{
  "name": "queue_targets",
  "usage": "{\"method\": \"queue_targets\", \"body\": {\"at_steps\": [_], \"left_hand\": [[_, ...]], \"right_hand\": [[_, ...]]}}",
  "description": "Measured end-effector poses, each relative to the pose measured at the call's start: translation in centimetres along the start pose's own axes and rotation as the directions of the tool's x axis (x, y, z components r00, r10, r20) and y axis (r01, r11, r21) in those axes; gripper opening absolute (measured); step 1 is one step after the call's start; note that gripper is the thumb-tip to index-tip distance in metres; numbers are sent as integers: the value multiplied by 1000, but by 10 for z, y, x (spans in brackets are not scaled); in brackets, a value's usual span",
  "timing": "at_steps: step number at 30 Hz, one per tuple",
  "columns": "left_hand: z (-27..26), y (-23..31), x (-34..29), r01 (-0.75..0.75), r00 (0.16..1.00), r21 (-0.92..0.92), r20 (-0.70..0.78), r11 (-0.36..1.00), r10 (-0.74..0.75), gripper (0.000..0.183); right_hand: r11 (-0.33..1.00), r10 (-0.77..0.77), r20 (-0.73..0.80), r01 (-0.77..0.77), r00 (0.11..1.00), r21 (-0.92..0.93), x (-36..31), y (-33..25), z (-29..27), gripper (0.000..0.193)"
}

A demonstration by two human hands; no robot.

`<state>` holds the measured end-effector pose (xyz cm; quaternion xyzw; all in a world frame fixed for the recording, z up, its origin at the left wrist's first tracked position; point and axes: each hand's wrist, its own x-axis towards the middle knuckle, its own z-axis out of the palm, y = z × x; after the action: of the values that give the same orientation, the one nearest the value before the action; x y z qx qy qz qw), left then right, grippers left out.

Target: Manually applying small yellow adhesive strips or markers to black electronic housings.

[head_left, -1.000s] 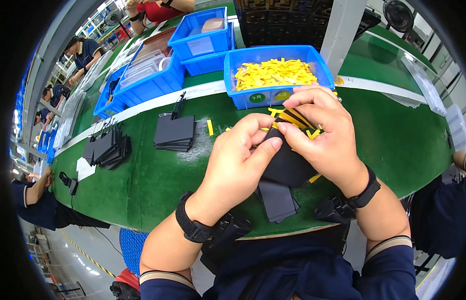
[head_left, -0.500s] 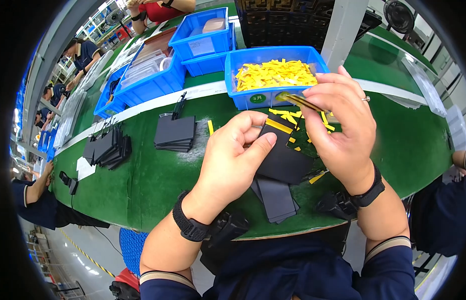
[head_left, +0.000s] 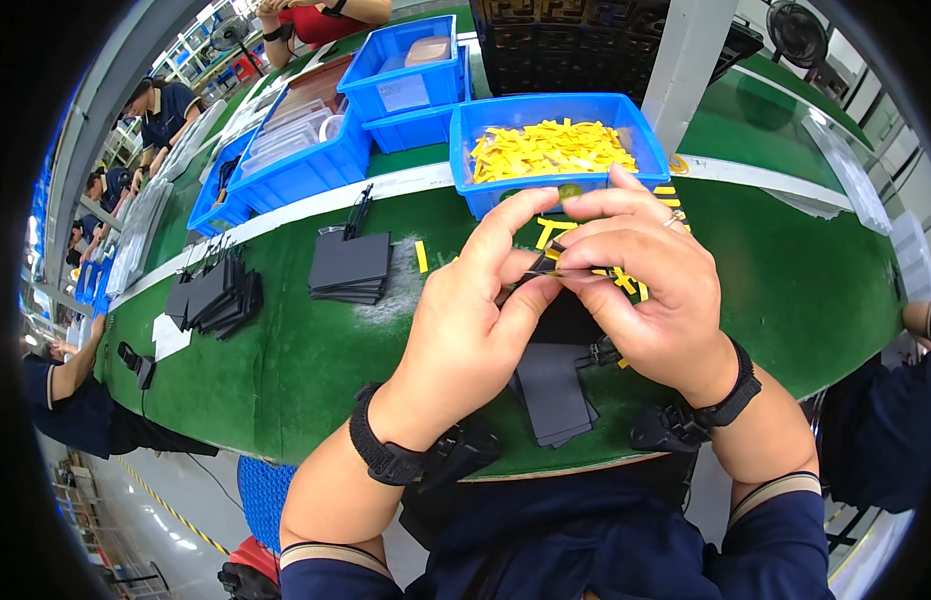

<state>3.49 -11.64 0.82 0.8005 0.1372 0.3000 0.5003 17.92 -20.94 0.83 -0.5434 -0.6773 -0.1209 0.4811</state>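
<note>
A bright workroom with other people [head_left: 171,115] at work is stretching away beyond a long green tabletop [head_left: 806,270], and I am taking a blue plastic bin [head_left: 473,197] full of loose yellow strips [head_left: 551,150] as my landmark. On my feed, the person's left hand [head_left: 471,300] and right hand [head_left: 651,270] are meeting just on the near side of that bin, lifted over the tabletop, with black wristbands [head_left: 731,385] circling both wrists. The left thumb and forefinger are pinching a thin black piece [head_left: 548,272], showing nearly edge-on; the right thumb and fingertips are pressing on it from the opposite side. I cannot tell its full outline, since the fingers are covering much of it.

Nearer than the hands, below the bin, flat dark-grey cards [head_left: 556,395] are lying in a loose pile. Left of the bin, a neat stack of similar cards [head_left: 351,265] is sitting, and farther left a fanned pile [head_left: 221,295].

For moving room, I am seeing green surface running rightward from the bin toward clear plastic trays [head_left: 851,170]. A pale metal post [head_left: 686,90] is standing close by the bin's right end, and the tabletop's near edge [head_left: 576,467] is passing beneath the forearms.
</note>
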Motion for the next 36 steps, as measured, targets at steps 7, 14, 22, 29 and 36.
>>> {"method": "queue_targets", "body": {"at_steps": [7,14,22,29,36], "left_hand": [[-3,-15,5,192,973,-469,-23,862,-229,26],[-5,-20,5,197,978,-453,29,869,-206,26],[5,-14,0,140,987,-254,-42,957,-156,24],[7,-18,0,126,986,-150,-89,981,-141,20],[-8,-27,8,368,929,-369,187,853,-320,18]], "right_hand": [[939,322,-219,-281,921,195,-5,2,5,14],[963,252,-143,-234,957,131,-5,6,4,13],[980,178,-98,-185,979,-76,-4,4,2,15],[998,57,-21,-58,998,-34,-1,-8,-1,12],[898,440,-187,-423,878,123,4,9,-2,47]]}}
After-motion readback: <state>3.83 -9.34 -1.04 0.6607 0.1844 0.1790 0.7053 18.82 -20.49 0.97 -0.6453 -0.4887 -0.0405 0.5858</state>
